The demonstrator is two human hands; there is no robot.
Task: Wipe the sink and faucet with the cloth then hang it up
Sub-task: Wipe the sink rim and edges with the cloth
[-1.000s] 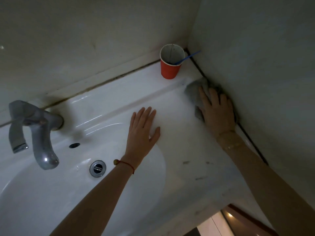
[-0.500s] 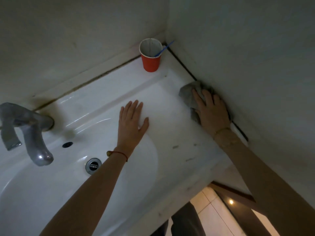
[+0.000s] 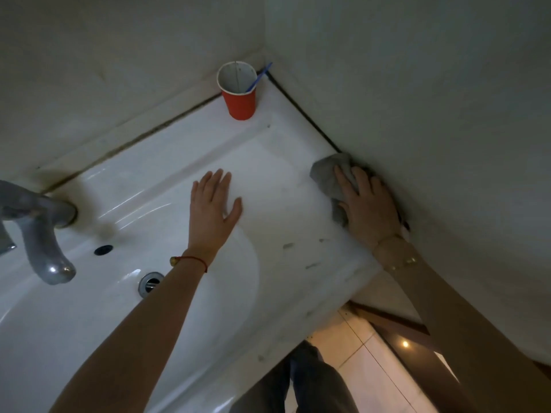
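A white sink fills the left and middle of the head view, with a grey metal faucet at its left edge. My right hand presses a crumpled grey cloth flat onto the sink's right ledge, against the side wall. Part of the cloth is hidden under my palm. My left hand lies flat with fingers spread on the ledge beside the bowl and holds nothing.
A red paper cup with a blue stick in it stands in the back corner of the ledge. The drain and overflow hole are in the bowl. Walls close in behind and on the right. Tiled floor shows below.
My right hand has slid the cloth along the right ledge toward me, away from the red cup. My left hand stays flat on the ledge.
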